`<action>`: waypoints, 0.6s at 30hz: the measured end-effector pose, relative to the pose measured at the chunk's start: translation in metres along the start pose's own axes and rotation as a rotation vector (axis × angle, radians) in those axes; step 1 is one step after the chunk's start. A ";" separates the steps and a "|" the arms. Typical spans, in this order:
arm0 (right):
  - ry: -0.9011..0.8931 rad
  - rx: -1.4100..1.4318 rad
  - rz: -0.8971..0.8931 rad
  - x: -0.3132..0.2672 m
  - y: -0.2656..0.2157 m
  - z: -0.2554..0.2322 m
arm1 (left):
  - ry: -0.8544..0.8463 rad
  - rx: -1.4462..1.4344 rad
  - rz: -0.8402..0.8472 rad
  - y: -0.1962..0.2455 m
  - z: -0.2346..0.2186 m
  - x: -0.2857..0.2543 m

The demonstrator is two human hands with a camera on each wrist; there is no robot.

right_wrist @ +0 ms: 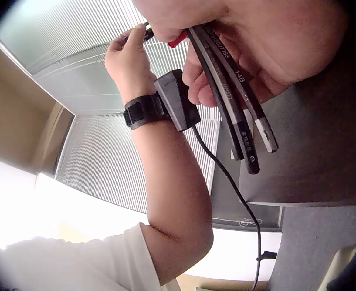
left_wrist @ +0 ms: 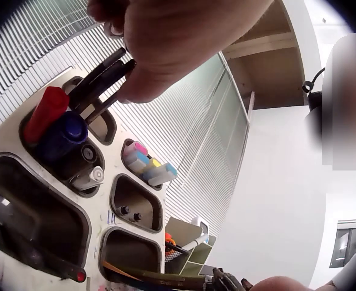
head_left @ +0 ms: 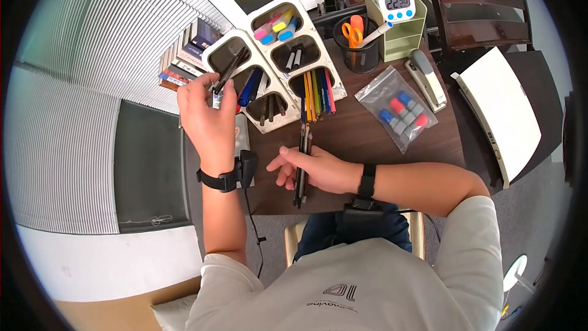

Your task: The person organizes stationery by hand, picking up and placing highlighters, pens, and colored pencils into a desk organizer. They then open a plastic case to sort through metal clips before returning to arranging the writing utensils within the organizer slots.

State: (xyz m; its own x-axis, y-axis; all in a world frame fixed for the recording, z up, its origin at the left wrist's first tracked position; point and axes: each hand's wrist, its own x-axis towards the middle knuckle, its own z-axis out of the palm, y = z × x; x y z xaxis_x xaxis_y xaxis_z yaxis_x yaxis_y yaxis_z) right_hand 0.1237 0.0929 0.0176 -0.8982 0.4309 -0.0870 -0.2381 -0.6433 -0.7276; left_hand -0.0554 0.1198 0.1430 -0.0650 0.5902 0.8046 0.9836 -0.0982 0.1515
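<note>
My left hand [head_left: 208, 116] pinches several dark pens [head_left: 231, 68] over the upper left compartment of a white organizer [head_left: 278, 64]; in the left wrist view these pens [left_wrist: 99, 79] stand beside a red marker [left_wrist: 46, 114] and a blue marker [left_wrist: 68, 134]. Nearer the table's front edge, my right hand [head_left: 324, 171] holds several dark pencils [head_left: 300, 178] under its thumb. The right wrist view shows the pencils [right_wrist: 229, 91] lying across the palm. Colored pencils [head_left: 317, 95] stand in the lower right compartment, highlighters [head_left: 275, 27] in the top one.
A clear bag of small colored bottles or markers [head_left: 401, 110] lies on the table [head_left: 361, 147] at right, beside a stapler [head_left: 427, 79]. Behind are a mesh cup [head_left: 360, 58] with orange scissors and a green holder [head_left: 404, 43] with a timer. Books [head_left: 187, 52] stand at left.
</note>
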 end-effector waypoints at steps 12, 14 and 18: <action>0.019 -0.010 -0.107 0.001 0.003 0.000 | -0.534 -0.454 -0.610 0.012 -0.062 -0.165; 0.032 -0.028 -0.114 0.000 0.002 0.003 | -0.658 -0.592 -0.763 0.020 -0.066 -0.184; 0.073 -0.039 -0.090 -0.004 -0.003 0.006 | -0.695 -0.605 -0.546 0.031 -0.072 -0.177</action>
State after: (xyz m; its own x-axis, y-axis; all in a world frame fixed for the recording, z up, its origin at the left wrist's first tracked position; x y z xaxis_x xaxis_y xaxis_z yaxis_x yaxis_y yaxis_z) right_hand 0.1263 0.0894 0.0245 -0.8442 0.5316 -0.0690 -0.3003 -0.5757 -0.7605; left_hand -0.0258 -0.0452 0.0463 -0.1728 0.9827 0.0672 0.5912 0.0489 0.8050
